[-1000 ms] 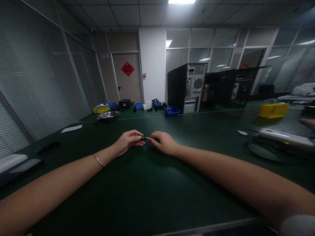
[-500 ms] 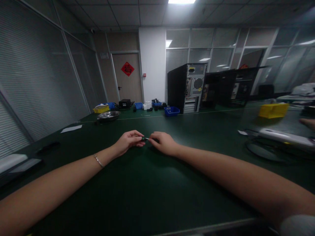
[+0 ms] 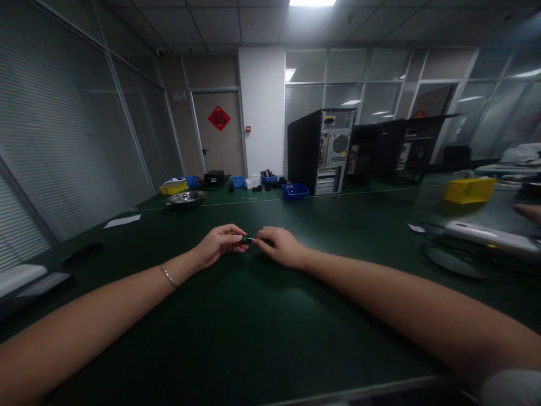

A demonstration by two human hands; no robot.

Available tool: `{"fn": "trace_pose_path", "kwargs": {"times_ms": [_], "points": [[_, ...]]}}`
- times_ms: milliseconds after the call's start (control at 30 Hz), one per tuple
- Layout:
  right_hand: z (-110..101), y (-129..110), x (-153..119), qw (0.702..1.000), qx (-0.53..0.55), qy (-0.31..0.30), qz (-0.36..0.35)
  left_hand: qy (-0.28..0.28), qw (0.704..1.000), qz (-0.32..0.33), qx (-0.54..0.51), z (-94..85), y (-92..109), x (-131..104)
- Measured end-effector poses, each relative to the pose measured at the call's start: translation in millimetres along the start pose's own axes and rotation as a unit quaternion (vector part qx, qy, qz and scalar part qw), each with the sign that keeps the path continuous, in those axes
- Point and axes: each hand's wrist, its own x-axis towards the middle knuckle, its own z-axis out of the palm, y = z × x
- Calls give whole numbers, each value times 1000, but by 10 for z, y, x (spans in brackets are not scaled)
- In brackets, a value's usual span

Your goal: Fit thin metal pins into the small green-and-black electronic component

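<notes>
Near the middle of the dark green table (image 3: 236,321), my left hand (image 3: 220,245) pinches a small dark green piece (image 3: 246,239) between thumb and fingers. A thin, light-coloured tip (image 3: 252,239) sticks out of it to the right. Just to the right, my right hand (image 3: 279,246) has its thumb and index finger closed at the end of that tip. The two hands almost meet, with the piece between them. It is too small to make out what it is. A bracelet is on my left wrist.
A metal bowl (image 3: 186,199), blue bin (image 3: 295,192) and black computer case (image 3: 322,152) stand at the back. Dark and white items (image 3: 34,285) lie at the left. On the right are a yellow bin (image 3: 470,190), a white device with cables (image 3: 492,235) and another person's hand (image 3: 528,212).
</notes>
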Motion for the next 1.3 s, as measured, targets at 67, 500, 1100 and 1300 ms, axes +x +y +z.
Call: {"fn": "trace_pose_path", "kwargs": {"times_ms": [67,500,1100,1300], "points": [[-1,-2,4,1000,-1,0,4,-2,1000,4,0,-2,-5,1],[-2,-5,13,1000,2,10,29,125,991,45,-30,80,-59,66],[9,6,12,999,-7,24,49,19,991,57,122,-45,-127,102],[22,18,22,998,-15,24,48,12,985,46,164,-35,-107,70]]}}
